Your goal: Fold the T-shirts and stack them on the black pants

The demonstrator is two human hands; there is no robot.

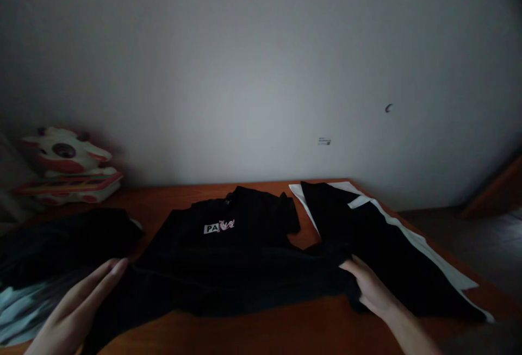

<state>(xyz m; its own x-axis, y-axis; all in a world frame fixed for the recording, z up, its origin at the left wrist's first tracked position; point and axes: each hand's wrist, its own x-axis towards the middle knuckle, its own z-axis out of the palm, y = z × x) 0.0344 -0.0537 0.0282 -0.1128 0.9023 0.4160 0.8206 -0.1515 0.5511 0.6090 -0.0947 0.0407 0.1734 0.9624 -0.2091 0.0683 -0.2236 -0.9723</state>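
A black T-shirt (253, 219) with a white and pink print on its chest lies on the brown wooden table (228, 336). Its lower part is lifted off the table and blurred by motion. At the lower left, my left hand (84, 303) is closed on the shirt's left side, fingers pressed together and pointing up to the right. On the other side, my right hand (369, 284) grips the shirt's right edge, with the cloth bunched at the fingertips.
Black and white garments (379, 251) lie spread at the right. A dark clothes pile (73, 241) with grey cloth below sits at the left. Behind it stands a cow-shaped toy keyboard (69, 181). A grey wall (253, 88) rises behind the table.
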